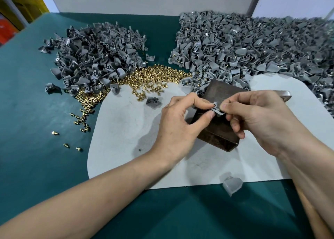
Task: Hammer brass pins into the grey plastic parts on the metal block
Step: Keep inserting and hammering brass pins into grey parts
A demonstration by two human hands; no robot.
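A loose grey part (232, 184) lies nearest, on the front edge of the white mat (126, 130) that covers the green tabletop (36, 112). Both forearms are cut off by the lower frame edge. The hands hide much of the metal block (220, 132). Just above it, the left hand (180, 124) and right hand (258, 117) hold one grey plastic part (218, 110), fingers clamped on opposite sides. Whether it carries a pin cannot be made out. Brass pins (153, 75) lie beyond.

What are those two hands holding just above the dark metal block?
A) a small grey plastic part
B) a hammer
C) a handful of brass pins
A: the left hand and right hand both pinch one grey plastic part over the metal block.
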